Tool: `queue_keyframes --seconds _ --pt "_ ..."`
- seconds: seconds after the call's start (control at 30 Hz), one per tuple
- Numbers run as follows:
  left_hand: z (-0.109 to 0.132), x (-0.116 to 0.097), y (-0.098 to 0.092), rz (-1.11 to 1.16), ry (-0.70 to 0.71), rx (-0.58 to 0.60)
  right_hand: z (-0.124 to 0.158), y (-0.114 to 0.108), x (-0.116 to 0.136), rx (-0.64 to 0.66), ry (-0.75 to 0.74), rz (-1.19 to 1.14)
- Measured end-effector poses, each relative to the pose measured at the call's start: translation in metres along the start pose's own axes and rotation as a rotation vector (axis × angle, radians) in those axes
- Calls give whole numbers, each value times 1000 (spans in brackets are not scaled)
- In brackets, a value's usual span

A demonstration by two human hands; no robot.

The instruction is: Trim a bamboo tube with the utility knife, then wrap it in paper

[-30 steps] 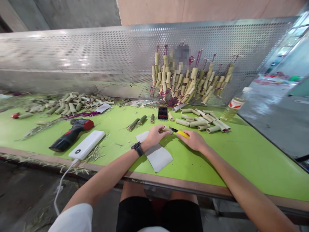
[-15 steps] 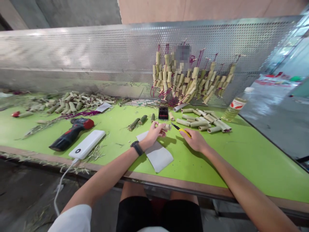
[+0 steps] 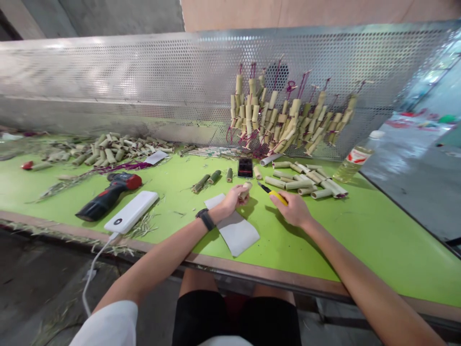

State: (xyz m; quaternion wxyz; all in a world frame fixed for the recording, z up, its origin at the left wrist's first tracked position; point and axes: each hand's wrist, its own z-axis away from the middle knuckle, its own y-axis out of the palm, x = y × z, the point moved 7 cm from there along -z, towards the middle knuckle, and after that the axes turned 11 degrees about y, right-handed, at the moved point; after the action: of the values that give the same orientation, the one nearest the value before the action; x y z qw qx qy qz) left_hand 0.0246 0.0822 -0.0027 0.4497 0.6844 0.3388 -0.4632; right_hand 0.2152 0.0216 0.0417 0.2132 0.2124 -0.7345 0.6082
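A short tube (image 3: 246,187) is pinched, tilted, in the curled left hand (image 3: 232,199) above the tabletop (image 3: 306,254), near a sheet of paper (image 3: 237,234) that is partly covered by the wrist. A yellow knife (image 3: 277,196) is gripped in the closed right hand (image 3: 294,209), its blade (image 3: 263,186) directed toward the tube but kept apart from it. Beyond the hands, a phone (image 3: 245,166) is flanked by loose pieces (image 3: 214,177), and strung bundles (image 3: 283,122) are hung against the mesh panel (image 3: 144,81).

Bamboo tube (image 3: 247,186) partly hidden by left grip (image 3: 230,201)
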Motion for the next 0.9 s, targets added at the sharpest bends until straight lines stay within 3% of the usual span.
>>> queue_keyframes --seconds 0.3,0.9 --pt "13 -13 14 -229 40 149 0 2 1 33 -27 -12" --pt "23 -15 25 -150 -10 259 4 4 7 63 -111 -28"
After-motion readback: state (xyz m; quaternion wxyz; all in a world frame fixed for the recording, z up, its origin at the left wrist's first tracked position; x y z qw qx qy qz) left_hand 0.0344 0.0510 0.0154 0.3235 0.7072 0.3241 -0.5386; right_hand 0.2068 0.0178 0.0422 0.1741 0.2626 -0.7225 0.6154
